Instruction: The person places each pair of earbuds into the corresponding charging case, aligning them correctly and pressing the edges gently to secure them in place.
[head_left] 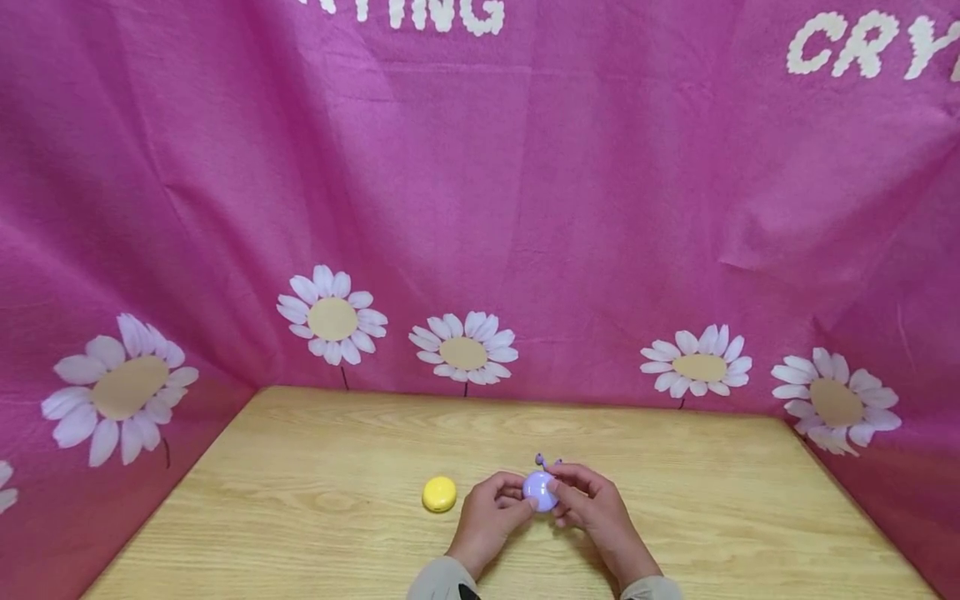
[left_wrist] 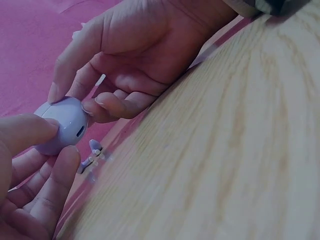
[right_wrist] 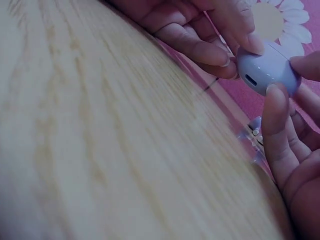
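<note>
A round lavender earbud case (head_left: 536,483), glossy and closed, is held between both hands above the table. My left hand (head_left: 486,515) pinches its left side with thumb and fingers. From the right, my right hand (head_left: 600,510) grips the other side, its thumb on the top face. A small dark charging slot shows on the edge of the case (left_wrist: 75,117) in the left wrist view, and a lid seam runs along the case (right_wrist: 267,65) in the right wrist view. Just behind lie two purple earbuds (head_left: 539,459), one partly hidden by the right hand.
A round yellow case (head_left: 439,493) sits on the wooden table (head_left: 315,467), left of the left hand. Pink cloth (head_left: 600,208) printed with daisies and white letters hangs behind the table and along both sides.
</note>
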